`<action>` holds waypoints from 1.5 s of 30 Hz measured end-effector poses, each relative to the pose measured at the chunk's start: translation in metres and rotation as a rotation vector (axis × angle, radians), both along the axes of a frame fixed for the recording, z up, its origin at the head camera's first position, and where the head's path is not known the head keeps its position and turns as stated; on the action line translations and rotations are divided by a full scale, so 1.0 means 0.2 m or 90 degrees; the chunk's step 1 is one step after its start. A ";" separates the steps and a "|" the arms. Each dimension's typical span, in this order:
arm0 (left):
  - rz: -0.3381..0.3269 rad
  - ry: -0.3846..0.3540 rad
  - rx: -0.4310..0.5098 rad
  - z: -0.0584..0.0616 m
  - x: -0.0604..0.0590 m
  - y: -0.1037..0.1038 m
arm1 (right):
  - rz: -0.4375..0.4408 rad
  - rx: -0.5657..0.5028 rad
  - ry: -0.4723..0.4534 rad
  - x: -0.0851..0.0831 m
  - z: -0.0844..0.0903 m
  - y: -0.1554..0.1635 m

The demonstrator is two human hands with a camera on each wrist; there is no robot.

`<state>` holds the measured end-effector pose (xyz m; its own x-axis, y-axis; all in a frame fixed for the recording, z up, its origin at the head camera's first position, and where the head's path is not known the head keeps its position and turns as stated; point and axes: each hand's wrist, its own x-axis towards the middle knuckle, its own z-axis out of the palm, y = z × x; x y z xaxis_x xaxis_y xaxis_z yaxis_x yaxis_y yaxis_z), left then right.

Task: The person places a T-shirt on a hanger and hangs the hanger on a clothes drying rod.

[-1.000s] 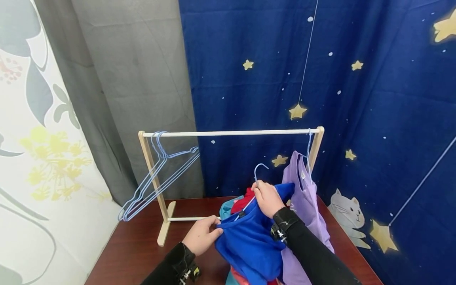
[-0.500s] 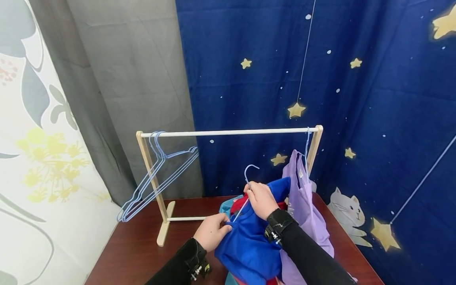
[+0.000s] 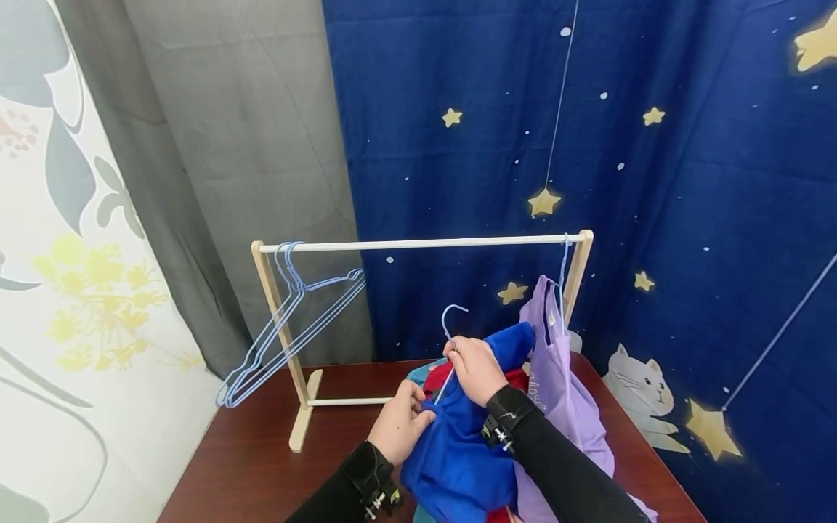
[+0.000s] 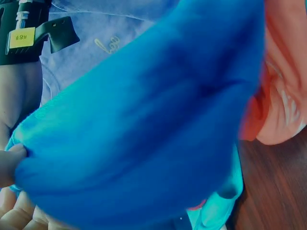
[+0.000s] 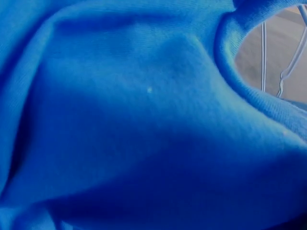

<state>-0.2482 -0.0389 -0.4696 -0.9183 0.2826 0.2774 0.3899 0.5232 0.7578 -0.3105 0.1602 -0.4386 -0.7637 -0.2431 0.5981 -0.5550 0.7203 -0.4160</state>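
The left hand (image 3: pixel 402 425) has slid in closer and now pinches the blue shirt (image 3: pixel 458 443) right by its neck, fingers curled on the cloth. The right hand (image 3: pixel 476 369) has pulled the light blue hanger (image 3: pixel 450 327) a little to the left; its fingers are closed around the wire. So the hanger looks like it is going into the shirt's neck. The shirt sits on a heap of clothes on the tabletop (image 3: pixel 248 465), in front of the wooden rack (image 3: pixel 418 244). The left wrist view shows a thumb (image 4: pixel 10 163) pressing the blue cloth, and orange cloth (image 4: pixel 283 96) beside it. The head view shows the rack and the purple top (image 3: pixel 559 378).
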 end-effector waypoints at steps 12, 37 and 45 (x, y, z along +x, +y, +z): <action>0.001 0.017 -0.036 -0.05 0.01 -0.03 | -0.009 -0.029 -0.017 -0.02 0.00 0.04; -0.091 0.021 -0.064 -0.03 0.04 -0.11 | -0.077 -0.122 -0.018 -0.12 -0.04 0.26; -0.098 -0.013 -0.050 -0.03 0.07 -0.13 | -0.150 -0.128 0.001 -0.14 -0.05 0.31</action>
<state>-0.2351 -0.0654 -0.4756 -0.8675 0.4407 0.2307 0.4553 0.5166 0.7252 -0.3393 0.2216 -0.4493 -0.7838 0.0645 0.6177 -0.3829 0.7329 -0.5624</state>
